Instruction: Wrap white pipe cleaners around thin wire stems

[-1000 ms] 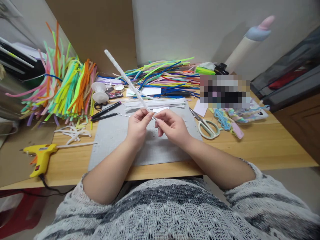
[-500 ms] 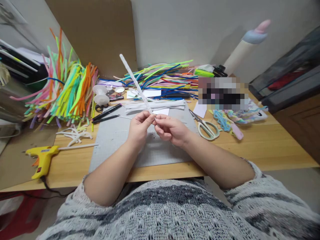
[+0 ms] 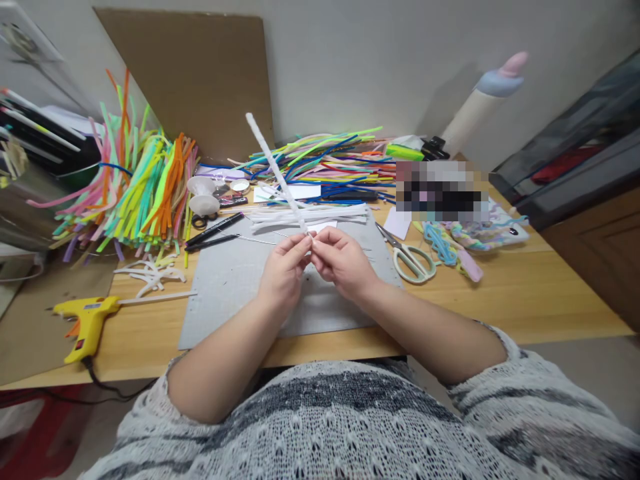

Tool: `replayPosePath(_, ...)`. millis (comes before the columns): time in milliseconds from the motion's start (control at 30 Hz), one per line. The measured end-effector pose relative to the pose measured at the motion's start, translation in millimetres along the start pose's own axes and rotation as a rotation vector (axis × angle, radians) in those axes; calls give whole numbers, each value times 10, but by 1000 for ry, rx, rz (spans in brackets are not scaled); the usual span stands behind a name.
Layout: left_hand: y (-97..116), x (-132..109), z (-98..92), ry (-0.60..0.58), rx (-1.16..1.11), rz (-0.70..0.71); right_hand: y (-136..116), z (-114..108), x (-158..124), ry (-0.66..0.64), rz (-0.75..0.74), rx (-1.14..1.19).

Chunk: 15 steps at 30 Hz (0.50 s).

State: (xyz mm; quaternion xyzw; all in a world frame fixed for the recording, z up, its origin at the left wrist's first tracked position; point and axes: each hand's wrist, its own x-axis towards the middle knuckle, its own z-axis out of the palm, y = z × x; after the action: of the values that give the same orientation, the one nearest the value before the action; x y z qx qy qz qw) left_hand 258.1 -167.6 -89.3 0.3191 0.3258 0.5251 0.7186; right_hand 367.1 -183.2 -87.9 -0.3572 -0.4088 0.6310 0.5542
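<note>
A long white fuzzy stem, which looks wrapped in pipe cleaner, slants up and leftward from my fingers. My left hand is closed round its lower end, thumb against the forefinger. My right hand pinches at the same end, its fingertips meeting the left ones. What exactly lies between the right fingertips is mostly hidden. Both hands are above a grey cutting mat. Behind them on the mat lies a bundle of white pipe cleaners.
A yellow glue gun lies at the left, near white scraps. Scissors rest right of the mat. Colourful pipe cleaners stand bunched at the left; more lie along the back. Black pens lie at the mat's upper left.
My right hand's fingers have curled in more tightly against the left fingertips. The view has shifted slightly, and the white stem still points up and left.
</note>
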Motion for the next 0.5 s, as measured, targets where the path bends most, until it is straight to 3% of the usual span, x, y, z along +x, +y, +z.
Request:
replayPosePath(200, 131, -212, 176, 130, 50, 95, 0, 183, -121, 94, -341, -310)
replayPosePath(367, 495, -194, 166, 171, 228, 341, 32, 248, -132, -95, -452, -497)
replayPosePath(433, 715, -164, 100, 137, 276, 325, 34, 172, -96, -116, -455, -612)
replayPosePath(500, 910, -141, 13, 85, 328, 218, 39, 28, -23, -74, -410, -737)
